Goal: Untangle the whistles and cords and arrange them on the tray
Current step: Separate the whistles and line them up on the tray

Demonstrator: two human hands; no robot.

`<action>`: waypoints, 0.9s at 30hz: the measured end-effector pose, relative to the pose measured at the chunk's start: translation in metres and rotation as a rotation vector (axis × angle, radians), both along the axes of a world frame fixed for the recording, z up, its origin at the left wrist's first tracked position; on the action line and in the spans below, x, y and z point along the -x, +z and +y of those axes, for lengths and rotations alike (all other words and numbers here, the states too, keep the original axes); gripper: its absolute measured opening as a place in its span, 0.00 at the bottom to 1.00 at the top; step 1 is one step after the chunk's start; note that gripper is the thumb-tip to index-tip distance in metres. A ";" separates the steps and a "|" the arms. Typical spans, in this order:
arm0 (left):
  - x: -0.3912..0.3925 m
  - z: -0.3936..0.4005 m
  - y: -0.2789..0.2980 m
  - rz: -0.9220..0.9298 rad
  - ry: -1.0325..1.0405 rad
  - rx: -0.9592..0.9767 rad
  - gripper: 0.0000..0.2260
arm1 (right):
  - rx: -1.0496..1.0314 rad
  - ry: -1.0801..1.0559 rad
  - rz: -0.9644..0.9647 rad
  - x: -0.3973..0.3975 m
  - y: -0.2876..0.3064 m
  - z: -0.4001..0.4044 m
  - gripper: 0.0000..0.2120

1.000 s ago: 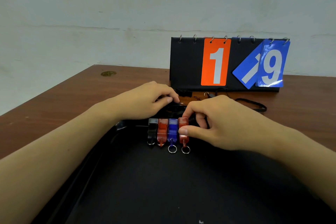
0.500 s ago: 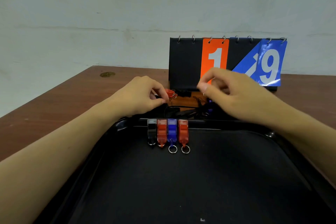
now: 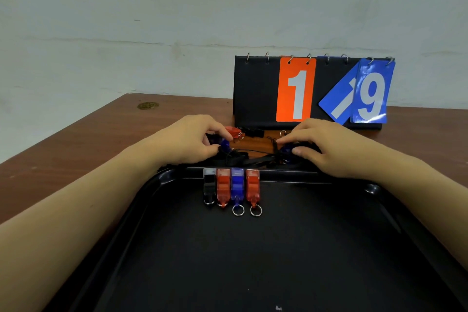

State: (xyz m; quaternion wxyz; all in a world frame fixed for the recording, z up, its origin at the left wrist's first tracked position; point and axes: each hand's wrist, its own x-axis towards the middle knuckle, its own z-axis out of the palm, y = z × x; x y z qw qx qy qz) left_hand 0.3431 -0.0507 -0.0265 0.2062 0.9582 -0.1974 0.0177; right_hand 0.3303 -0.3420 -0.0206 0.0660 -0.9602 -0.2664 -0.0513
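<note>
The black tray [image 3: 253, 261] occupies the near worktop [image 3: 76, 149]. Four whistles lie side by side against its far rim, unchanged in position: a black whistle [image 3: 209, 186], a red whistle [image 3: 223, 187], a blue whistle [image 3: 237, 186] and a second red whistle [image 3: 252, 186]. The last two show split rings at their near ends.

Just beyond the rim lies the tangle of black cords [image 3: 243, 156]. The right hand [image 3: 326, 147], raised in front of the scoreboard half a second ago, is now lowered onto the tangle; its thumb and fingers are curled around a dark blue whistle [image 3: 287, 151]. The left hand [image 3: 187, 140] stays at the left end of the tangle, pinching another blue whistle [image 3: 224, 144] between thumb and fingers. A cord runs between the two hands.

Behind the left hand lies a loose red whistle [image 3: 234, 131]. The flip scoreboard [image 3: 255, 91] stands at the back, against the wall, showing an orange 1 and a blue 9. Both hands partly hide the tangle.
</note>
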 end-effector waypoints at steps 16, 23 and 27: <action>-0.001 0.004 -0.001 -0.103 0.037 -0.001 0.10 | -0.053 -0.003 -0.039 0.001 -0.005 0.001 0.06; 0.003 0.007 0.006 -0.171 0.037 0.030 0.14 | -0.103 -0.023 -0.049 0.004 -0.009 0.005 0.12; 0.006 0.007 0.009 -0.146 0.080 0.047 0.19 | -0.164 -0.100 -0.141 0.002 -0.009 0.004 0.11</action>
